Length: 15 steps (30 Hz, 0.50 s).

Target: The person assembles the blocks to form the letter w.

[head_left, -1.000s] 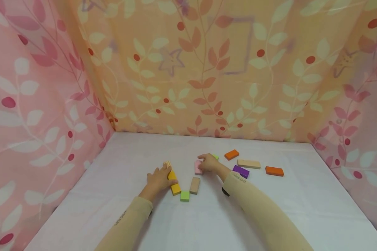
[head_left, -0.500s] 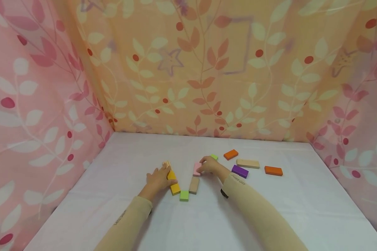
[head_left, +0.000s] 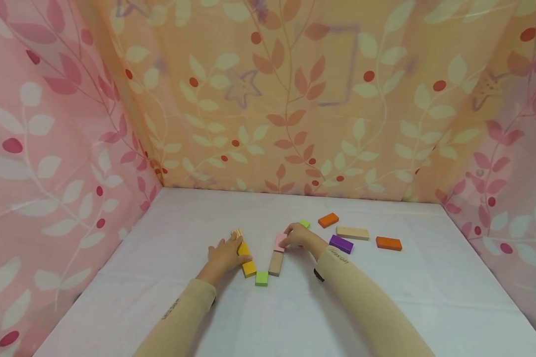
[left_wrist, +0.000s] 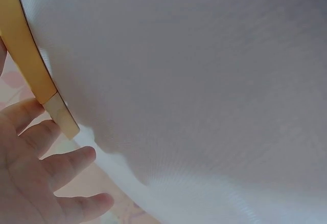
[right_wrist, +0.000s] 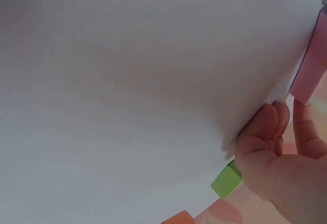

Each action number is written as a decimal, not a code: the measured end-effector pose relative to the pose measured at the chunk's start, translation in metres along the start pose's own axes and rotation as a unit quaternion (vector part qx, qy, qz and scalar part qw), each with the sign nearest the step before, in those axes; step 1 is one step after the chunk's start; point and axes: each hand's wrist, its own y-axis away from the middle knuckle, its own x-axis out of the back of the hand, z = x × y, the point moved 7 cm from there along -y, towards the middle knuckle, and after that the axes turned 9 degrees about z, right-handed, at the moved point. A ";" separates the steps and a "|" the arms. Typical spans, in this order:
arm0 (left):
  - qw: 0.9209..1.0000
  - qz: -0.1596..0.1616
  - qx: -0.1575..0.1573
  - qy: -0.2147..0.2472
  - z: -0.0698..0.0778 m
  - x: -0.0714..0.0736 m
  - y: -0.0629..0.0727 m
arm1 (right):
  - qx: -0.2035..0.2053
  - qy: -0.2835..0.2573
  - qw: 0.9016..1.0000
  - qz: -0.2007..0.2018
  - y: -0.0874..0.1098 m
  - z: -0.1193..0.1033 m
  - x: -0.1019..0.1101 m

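My left hand rests along yellow wooden block, its thumb lying across the yellow. Whether the yellow is one block or two I cannot tell. A pale wooden block continues its far end, close to the spread fingers. My right hand pinches a pink block; in the right wrist view the index finger touches that block's end while other fingers are curled. The pink block meets the far end of a light-brown block. A green block sits between the two slanting rows at their near ends.
Behind my right hand lies another green block. Further right are an orange block, a natural wood block, a purple block and a second orange block. Patterned curtains enclose the white tabletop.
The right hand has drawn the pink block slightly nearer, closing the gap to the light-brown block. My left hand has stayed in place.
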 end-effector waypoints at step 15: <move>1.000 0.009 -0.019 -0.014 0.004 0.007 0.001 | 0.024 0.014 1.000 -0.012 0.009 -0.006 0.001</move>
